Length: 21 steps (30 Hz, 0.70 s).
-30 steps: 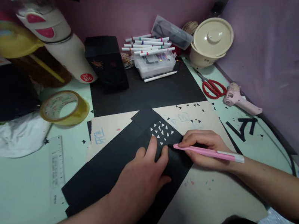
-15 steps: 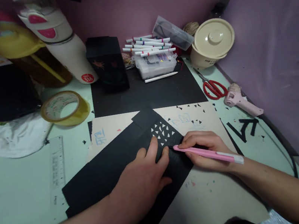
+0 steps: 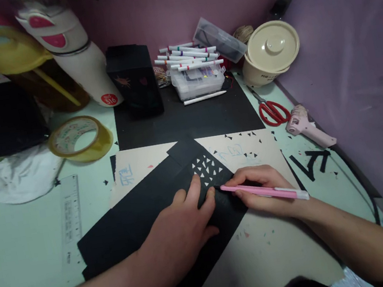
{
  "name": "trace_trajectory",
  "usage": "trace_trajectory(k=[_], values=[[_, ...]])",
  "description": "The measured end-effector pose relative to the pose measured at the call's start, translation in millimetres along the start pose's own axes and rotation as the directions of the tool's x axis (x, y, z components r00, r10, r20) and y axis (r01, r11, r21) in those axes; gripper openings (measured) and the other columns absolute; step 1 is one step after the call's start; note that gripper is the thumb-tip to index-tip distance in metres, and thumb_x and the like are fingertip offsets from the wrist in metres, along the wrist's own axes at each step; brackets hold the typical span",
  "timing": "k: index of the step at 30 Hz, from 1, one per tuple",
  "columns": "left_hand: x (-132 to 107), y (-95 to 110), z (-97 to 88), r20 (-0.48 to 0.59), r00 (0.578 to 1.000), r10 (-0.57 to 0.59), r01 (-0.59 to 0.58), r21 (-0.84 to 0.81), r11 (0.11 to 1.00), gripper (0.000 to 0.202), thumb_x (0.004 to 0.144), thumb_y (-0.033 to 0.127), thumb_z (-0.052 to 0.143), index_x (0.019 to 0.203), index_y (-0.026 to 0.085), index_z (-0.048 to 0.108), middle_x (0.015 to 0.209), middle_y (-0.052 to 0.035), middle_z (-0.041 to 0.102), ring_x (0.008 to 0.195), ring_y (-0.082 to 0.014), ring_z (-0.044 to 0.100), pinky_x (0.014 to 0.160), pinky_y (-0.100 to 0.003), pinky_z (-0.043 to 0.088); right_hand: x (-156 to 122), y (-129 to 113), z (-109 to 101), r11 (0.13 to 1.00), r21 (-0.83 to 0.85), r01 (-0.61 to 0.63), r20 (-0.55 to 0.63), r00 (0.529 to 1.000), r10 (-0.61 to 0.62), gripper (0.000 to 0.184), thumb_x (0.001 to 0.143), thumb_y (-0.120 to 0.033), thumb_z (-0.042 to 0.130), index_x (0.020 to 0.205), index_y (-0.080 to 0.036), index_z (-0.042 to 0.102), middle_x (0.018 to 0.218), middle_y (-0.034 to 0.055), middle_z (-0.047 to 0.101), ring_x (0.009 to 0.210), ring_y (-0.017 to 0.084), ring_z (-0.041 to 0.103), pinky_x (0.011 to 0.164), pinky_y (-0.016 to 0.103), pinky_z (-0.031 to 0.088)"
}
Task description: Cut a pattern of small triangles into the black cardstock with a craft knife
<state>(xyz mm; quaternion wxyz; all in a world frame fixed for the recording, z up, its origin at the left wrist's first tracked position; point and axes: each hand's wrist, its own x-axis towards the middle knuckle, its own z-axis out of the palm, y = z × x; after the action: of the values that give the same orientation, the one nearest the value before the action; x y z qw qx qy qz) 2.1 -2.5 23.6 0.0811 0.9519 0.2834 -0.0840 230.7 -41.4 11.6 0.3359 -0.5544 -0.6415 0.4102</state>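
Observation:
A folded sheet of black card [image 3: 126,212] lies at a slant in front of me, with a cluster of small triangular holes [image 3: 207,166] cut near its upper right end. My left hand [image 3: 185,222] rests on the card, fingers spread and pressing just below the holes. In my right hand [image 3: 266,190] is a slim pink craft knife [image 3: 257,189], gripped like a pen. Its tip meets the card right beside my left fingertips; the blade itself is too small to make out. Under the card is a pale board [image 3: 267,257] with blue writing.
Red-handled scissors [image 3: 273,112], a pink glue gun [image 3: 307,127] and black paper strips [image 3: 311,163] lie at right. Markers [image 3: 192,56] and a lidded cream pot [image 3: 268,56] stand behind. Left are a tape roll [image 3: 80,139], a clear ruler [image 3: 70,221] and a white bottle [image 3: 81,69]. Black scraps lie scattered.
The rear end of the craft knife has risen slightly, its tip staying near the same place on the card. My left hand holds its place; the whole view has shifted a little.

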Motion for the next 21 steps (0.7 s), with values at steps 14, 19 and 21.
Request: trace_trajectory(k=[14, 19, 21], values=[[-0.3, 0.4, -1.3, 0.014, 1.000, -0.008, 0.008, -0.004, 1.000, 0.067, 0.084, 0.046, 0.072, 0.143, 0.023, 0.051, 0.150, -0.0234, 0.043, 0.099, -0.0297, 0.066, 0.071, -0.035, 0.058, -2.5, 8.1, -3.7, 1.000, 0.005, -0.022, 0.006, 1.000, 0.021, 0.017, 0.075, -0.011, 0.060, 0.083, -0.018, 0.074, 0.070, -0.0006, 0.067, 0.060, 0.010, 0.056, 0.052, 0.023, 0.041], [-0.8, 1.4, -2.4, 0.017, 1.000, -0.013, 0.013, -0.005, 1.000, 0.068, 0.083, 0.048, 0.072, 0.143, 0.023, 0.051, 0.150, -0.0233, 0.043, 0.100, -0.0306, 0.066, 0.069, -0.035, 0.058, -2.9, 9.6, -5.6, 1.000, 0.012, -0.029, 0.039, 0.999, 0.029, 0.016, 0.078, -0.013, 0.061, 0.085, -0.018, 0.074, 0.073, 0.0008, 0.066, 0.062, 0.012, 0.056, 0.054, 0.025, 0.041], [-0.6, 1.3, -2.4, 0.012, 1.000, -0.013, 0.013, 0.001, 1.000, 0.068, 0.083, 0.048, 0.072, 0.143, 0.023, 0.051, 0.149, -0.0229, 0.044, 0.098, -0.0304, 0.066, 0.069, -0.035, 0.058, -2.6, 9.9, -6.1, 0.999, 0.012, -0.030, 0.048, 0.998, 0.029, 0.016, 0.079, -0.015, 0.061, 0.087, -0.018, 0.075, 0.073, 0.0014, 0.066, 0.063, 0.012, 0.056, 0.055, 0.026, 0.041]])
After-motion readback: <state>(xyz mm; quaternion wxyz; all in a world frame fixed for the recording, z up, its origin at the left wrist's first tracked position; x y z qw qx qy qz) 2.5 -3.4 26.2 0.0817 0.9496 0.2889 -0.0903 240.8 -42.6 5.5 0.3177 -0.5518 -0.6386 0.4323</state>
